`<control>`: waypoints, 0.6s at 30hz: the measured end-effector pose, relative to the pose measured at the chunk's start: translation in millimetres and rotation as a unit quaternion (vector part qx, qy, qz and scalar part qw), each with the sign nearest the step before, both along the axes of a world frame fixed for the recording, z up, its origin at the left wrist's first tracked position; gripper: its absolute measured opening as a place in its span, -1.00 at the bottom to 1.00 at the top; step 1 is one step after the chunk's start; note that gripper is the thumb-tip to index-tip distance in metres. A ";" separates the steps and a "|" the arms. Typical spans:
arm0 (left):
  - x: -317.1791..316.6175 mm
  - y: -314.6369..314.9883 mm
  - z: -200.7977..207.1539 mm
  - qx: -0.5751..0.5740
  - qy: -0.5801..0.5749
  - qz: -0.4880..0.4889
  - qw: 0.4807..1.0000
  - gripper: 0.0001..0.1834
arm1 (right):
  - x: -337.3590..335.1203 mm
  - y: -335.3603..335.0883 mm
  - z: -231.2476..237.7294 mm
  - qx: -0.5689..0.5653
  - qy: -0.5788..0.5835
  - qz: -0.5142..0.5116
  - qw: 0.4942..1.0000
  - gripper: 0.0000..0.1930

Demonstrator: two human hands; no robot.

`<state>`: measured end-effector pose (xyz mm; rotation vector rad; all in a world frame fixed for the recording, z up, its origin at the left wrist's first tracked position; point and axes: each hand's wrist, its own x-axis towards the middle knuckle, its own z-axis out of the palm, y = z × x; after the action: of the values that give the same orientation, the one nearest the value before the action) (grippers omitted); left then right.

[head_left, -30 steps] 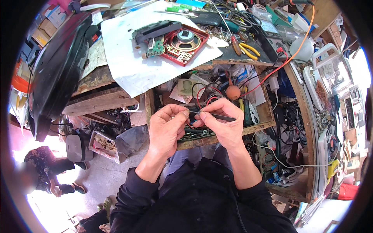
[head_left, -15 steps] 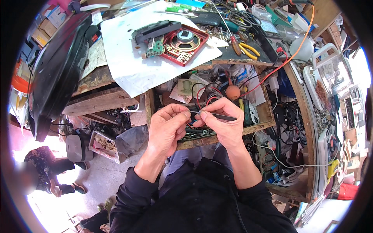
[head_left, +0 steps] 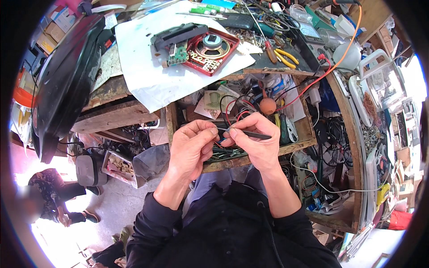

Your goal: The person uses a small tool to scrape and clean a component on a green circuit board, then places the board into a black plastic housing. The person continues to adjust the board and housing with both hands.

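Note:
Both my hands are held close together over an open drawer [head_left: 250, 161] full of clutter. Between the thumb and fingers of my right hand [head_left: 258, 145] is a pair of slim dark tweezers [head_left: 260, 135], its tip pointing toward the left hand. My left hand [head_left: 191, 142] is pinched closed, thumb against forefinger; whatever it holds is too small to make out. Beyond them, on a white sheet [head_left: 138, 67], lies a red radio casing [head_left: 211, 70] with a round speaker [head_left: 212, 43] and a green circuit board [head_left: 179, 53] beside it.
An orange rubber bulb [head_left: 267, 106], red and black wires and pliers [head_left: 292, 130] fill the drawer. On the bench lie a screwdriver [head_left: 271, 52] and yellow-handled pliers [head_left: 287, 58]. A large black casing [head_left: 67, 85] stands at left. Another person [head_left: 56, 192] is at lower left.
Hardly anything differs. My left hand has shifted very slightly to the left; the right hand keeps its grip on the tweezers in nearly the same place.

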<state>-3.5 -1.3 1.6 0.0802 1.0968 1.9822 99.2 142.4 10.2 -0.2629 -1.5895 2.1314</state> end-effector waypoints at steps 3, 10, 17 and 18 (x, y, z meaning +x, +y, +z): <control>0.4 0.2 0.6 -0.004 0.004 0.003 1.000 -0.88 | -0.5 0.3 -0.2 -0.003 0.002 0.002 1.000 -0.94; 0.4 0.6 0.0 -0.002 0.000 0.004 1.000 -0.90 | -1.0 3.3 -1.0 -0.022 -0.007 0.009 1.000 -0.94; 1.1 0.2 0.6 -0.005 0.007 0.005 1.000 -0.90 | -2.1 5.3 -0.6 -0.029 -0.015 0.015 0.999 -0.93; 1.1 0.2 1.4 -0.007 0.008 0.006 1.000 -0.91 | -2.6 5.9 -0.7 -0.029 -0.017 0.016 0.999 -0.93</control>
<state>-2.4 -1.0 3.0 0.0817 1.1242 1.9862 96.6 148.3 9.5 -0.2954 -1.5620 2.2101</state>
